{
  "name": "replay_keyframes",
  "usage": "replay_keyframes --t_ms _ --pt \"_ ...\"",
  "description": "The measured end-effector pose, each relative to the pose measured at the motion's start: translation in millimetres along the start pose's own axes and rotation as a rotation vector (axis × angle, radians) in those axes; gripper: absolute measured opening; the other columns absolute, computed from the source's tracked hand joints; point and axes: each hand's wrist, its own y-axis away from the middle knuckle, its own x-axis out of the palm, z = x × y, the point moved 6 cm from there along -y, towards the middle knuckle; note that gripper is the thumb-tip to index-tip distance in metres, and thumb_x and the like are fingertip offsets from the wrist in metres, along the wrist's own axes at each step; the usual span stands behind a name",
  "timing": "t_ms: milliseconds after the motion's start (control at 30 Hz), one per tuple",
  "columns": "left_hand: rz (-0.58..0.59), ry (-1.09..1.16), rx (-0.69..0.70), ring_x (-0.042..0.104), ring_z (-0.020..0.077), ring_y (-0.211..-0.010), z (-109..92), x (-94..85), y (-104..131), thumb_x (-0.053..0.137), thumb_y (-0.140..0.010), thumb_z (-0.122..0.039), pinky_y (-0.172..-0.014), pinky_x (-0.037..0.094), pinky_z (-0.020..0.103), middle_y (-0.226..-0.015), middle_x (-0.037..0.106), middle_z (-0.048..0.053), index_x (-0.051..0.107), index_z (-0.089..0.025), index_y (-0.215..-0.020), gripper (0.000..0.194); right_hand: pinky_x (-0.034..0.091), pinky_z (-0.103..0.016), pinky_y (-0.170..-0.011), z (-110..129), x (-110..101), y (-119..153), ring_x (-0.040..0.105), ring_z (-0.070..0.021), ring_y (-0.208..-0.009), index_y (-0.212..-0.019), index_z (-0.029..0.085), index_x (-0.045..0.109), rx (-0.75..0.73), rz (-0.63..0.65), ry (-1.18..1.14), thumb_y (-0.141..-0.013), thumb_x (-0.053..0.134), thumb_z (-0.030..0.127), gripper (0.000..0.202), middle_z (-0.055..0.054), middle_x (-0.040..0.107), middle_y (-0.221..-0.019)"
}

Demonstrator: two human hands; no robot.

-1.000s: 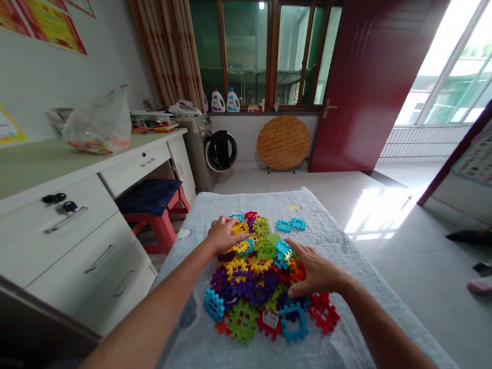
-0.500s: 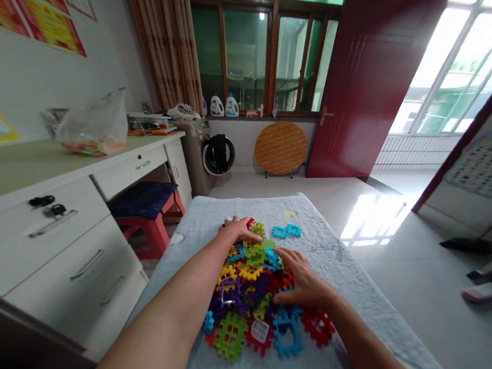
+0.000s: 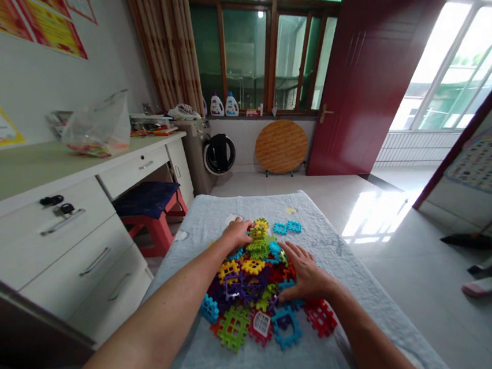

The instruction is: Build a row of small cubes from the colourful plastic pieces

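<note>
A heap of colourful notched plastic pieces (image 3: pixel 249 283) lies on a cloth-covered table. My left hand (image 3: pixel 238 233) rests against the far left side of the heap, its fingers partly hidden beside yellow and green pieces. At the right side, my right hand (image 3: pixel 303 272) curves around the heap with thumb and fingers apart, touching red and blue pieces. Along the near edge lie a green piece (image 3: pixel 234 328), a red piece with a white grid (image 3: pixel 261 326), a blue square piece (image 3: pixel 286 327) and a red piece (image 3: pixel 321 317). Two joined light-blue pieces (image 3: pixel 287 227) lie apart beyond my right hand.
The pale blue cloth (image 3: pixel 214 211) covers the table. To the left are a white desk (image 3: pixel 22 171) with drawers and a red stool (image 3: pixel 159 230). A washing machine (image 3: pixel 197 154) and a round wooden board (image 3: pixel 281 146) stand at the back.
My left hand has shifted slightly right and its fingers have drawn closer together. The heap's far pieces and near-left blue piece have shifted a little. My right hand has moved slightly right.
</note>
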Motion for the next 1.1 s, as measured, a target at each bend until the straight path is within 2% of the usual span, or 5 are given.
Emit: replay_keyframes --t_ms 200,500,733,900,1100 --pt "-0.036 0.061 0.162 0.057 0.0221 -0.092 -4 -12.3 27 0.062 -0.064 -0.031 -0.085 0.044 0.03 -0.099 0.057 0.005 0.064 -0.024 -0.096 0.032 0.027 -0.052 -0.104 11 -6 2 0.034 -0.0343 -0.127 -0.145 0.025 0.019 -0.104 -0.005 -0.05 -0.049 0.074 0.059 0.116 -0.013 0.033 -0.143" --pt "-0.19 0.347 0.382 0.054 0.0188 -0.099 -3 -47.2 97 0.049 -0.074 -0.021 -0.094 0.041 0.03 -0.1 0.059 0.004 0.064 -0.021 -0.091 0.023 0.028 -0.045 -0.106 30 -12 2 0.032 -0.0289 -0.127 -0.143 0.021 0.022 -0.203 -0.163 -0.122 -0.058 0.064 0.026 0.095 -0.01 0.036 -0.14" --pt "-0.121 0.357 0.272 0.04 0.0234 -0.126 14 -25.2 140 0.057 -0.072 -0.027 -0.108 0.029 0.036 -0.132 0.046 0.005 0.057 -0.025 -0.114 0.042 0.027 -0.046 -0.107 37 -15 -3 0.035 -0.0265 -0.125 -0.139 0.022 0.03 -0.241 -0.301 -0.094 -0.065 0.052 0.015 0.078 -0.009 0.04 -0.134" --pt "-0.106 0.27 0.157 0.019 0.0336 -0.137 34 -9.7 180 0.069 -0.061 -0.054 -0.11 0.023 0.047 -0.15 0.02 0.011 0.034 -0.028 -0.138 0.089 0.033 -0.044 -0.104 38 -17 -6 0.041 -0.0249 -0.117 -0.133 0.024 0.042 -0.233 -0.386 -0.079 -0.066 0.049 0.013 0.068 -0.008 0.046 -0.125" --pt "-0.047 0.209 0.094 0.015 0.0423 -0.136 38 25.1 217 0.076 -0.04 -0.063 -0.107 0.024 0.056 -0.152 0.017 0.012 0.017 -0.035 -0.145 0.123 0.035 -0.046 -0.102 33 -26 -8 0.043 -0.0262 -0.116 -0.131 0.025 0.045 -0.138 -0.545 -0.106 -0.074 0.05 0.022 0.056 -0.008 0.049 -0.12"
